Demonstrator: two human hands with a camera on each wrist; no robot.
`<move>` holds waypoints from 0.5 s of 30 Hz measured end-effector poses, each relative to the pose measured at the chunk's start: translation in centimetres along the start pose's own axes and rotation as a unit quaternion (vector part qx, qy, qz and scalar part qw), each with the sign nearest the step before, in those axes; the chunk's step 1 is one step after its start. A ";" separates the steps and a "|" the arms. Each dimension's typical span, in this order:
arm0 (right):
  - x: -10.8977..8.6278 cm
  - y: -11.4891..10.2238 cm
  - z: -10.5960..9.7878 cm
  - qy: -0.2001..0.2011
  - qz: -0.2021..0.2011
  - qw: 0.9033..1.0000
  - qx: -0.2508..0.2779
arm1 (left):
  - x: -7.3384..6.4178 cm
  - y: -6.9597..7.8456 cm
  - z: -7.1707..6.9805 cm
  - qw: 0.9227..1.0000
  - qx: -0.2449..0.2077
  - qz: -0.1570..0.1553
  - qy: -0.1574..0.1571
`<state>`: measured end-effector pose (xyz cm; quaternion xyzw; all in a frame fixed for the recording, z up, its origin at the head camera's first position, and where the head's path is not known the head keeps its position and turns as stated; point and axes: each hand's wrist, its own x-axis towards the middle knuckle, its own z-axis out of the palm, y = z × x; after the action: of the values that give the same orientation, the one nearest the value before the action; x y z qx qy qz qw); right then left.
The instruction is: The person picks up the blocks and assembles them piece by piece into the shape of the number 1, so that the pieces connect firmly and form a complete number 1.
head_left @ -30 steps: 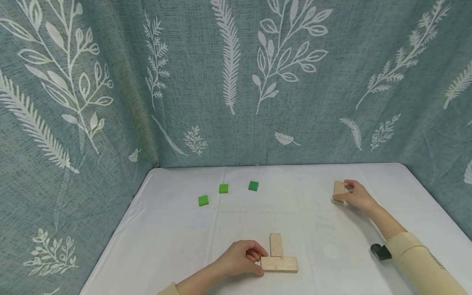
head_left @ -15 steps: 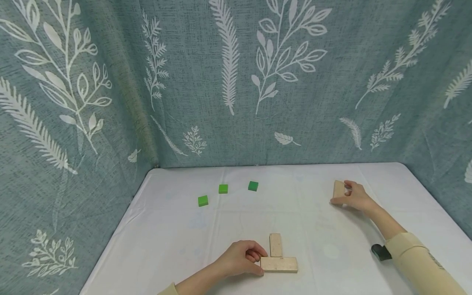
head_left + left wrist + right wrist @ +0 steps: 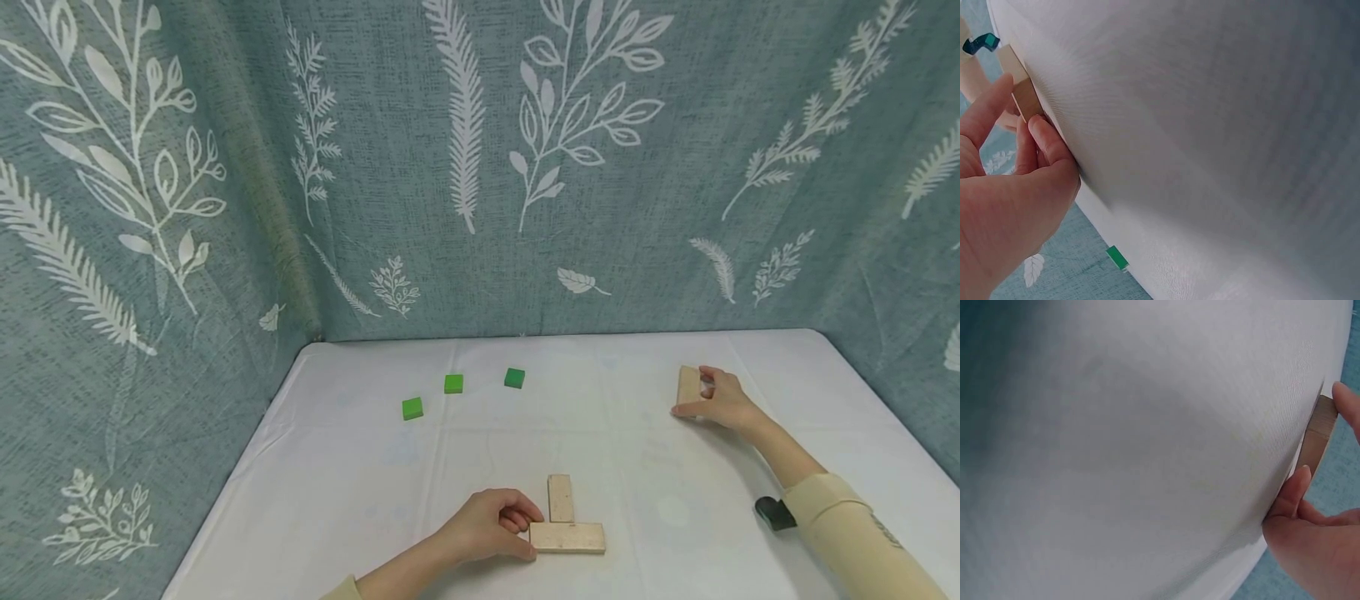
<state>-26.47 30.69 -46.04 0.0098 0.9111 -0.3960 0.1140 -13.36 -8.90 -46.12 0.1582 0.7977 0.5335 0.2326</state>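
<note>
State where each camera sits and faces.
Head: on the head, facing forward and down at the white tablecloth; left hand, right hand, sleeves show.
Left wrist: on that wrist, facing a wooden block; left hand, right forearm show.
Right wrist: on that wrist, facing another wooden block; right hand shows.
Shared by head, left wrist: left hand.

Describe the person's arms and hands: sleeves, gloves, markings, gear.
Left hand and right hand: no gloves. Left sleeve, barely in frame, and right sleeve: pale yellow. Right one has a cuff and small dark marking. Black object beside it; attachment unclear.
</note>
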 end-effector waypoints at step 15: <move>0.1 0.3 0.2 0.009 -0.009 1.000 -0.009 | 0.1 -0.5 0.0 1.000 -0.007 0.003 0.000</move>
<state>-26.51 30.76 -46.41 0.0041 0.9157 -0.3885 0.1024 -13.43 -9.04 -46.62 0.1589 0.7932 0.5399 0.2326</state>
